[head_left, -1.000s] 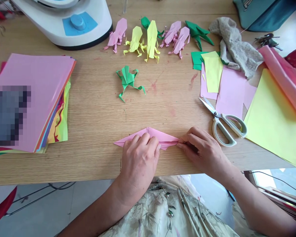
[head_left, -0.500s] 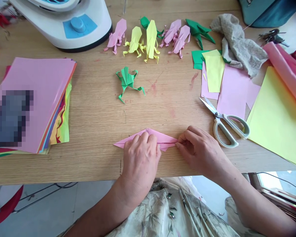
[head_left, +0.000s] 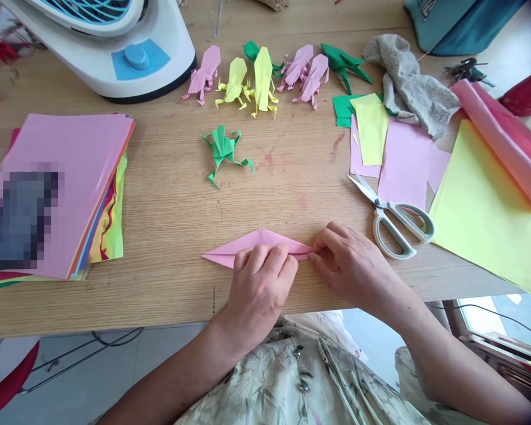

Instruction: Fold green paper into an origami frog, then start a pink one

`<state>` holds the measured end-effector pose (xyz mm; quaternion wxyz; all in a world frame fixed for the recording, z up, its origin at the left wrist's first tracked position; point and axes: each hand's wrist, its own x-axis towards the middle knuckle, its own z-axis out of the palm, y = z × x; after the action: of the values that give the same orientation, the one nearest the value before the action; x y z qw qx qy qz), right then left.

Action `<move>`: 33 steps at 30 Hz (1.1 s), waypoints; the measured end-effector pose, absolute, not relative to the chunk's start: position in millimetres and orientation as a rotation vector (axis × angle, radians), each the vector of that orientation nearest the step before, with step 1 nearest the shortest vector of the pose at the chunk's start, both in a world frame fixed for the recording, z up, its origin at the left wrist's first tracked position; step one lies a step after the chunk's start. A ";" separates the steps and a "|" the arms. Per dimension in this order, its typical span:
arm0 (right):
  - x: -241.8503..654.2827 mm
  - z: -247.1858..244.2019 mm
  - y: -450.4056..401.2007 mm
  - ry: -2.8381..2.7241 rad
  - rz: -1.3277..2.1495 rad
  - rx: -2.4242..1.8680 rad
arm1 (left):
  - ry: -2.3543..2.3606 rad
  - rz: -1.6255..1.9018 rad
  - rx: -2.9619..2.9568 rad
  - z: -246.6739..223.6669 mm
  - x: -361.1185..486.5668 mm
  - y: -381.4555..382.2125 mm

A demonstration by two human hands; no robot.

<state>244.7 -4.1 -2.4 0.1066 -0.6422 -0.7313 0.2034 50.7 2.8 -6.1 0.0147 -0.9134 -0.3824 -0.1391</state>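
Observation:
A pink folded paper (head_left: 248, 241), shaped like a long diamond with a crease along its length, lies near the front edge of the table. My left hand (head_left: 265, 277) presses down on its middle with curled fingers, hiding part of the lower flap. At the paper's right tip, my right hand (head_left: 349, 260) pinches the point between thumb and forefinger. Beyond them sits a green origami frog (head_left: 223, 144) with its legs spread.
Scissors (head_left: 389, 215) lie right of my right hand, beside pink paper pieces (head_left: 405, 159) and a yellow sheet (head_left: 491, 206). A stack of coloured paper (head_left: 79, 153) is at left, below a white fan base (head_left: 159, 35). Several origami frogs (head_left: 262, 79) line the back.
My left hand has slid a little to the right along the paper, uncovering more of its left half. My right hand still pinches the right tip. The view has shifted slightly.

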 end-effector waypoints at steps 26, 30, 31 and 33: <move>272.2 -6.5 -23.2 -2.017 0.634 -1.641 | -0.767 0.027 -2.800 2.2 46.4 -12.0; 274.8 -7.1 -29.0 -1.980 0.569 -1.668 | -0.747 0.083 -2.795 4.0 46.1 -10.4; 273.1 -7.7 -28.4 -1.998 0.551 -1.652 | -0.743 0.081 -2.796 3.8 45.9 -10.3; 268.8 -9.5 -25.7 -2.046 0.505 -1.617 | -0.733 0.071 -2.808 2.6 45.1 -10.1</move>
<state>268.8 -25.7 -9.5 0.2402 -0.5910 -0.7477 0.1844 45.1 -10.1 2.6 0.1190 -0.9604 -0.2508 0.0242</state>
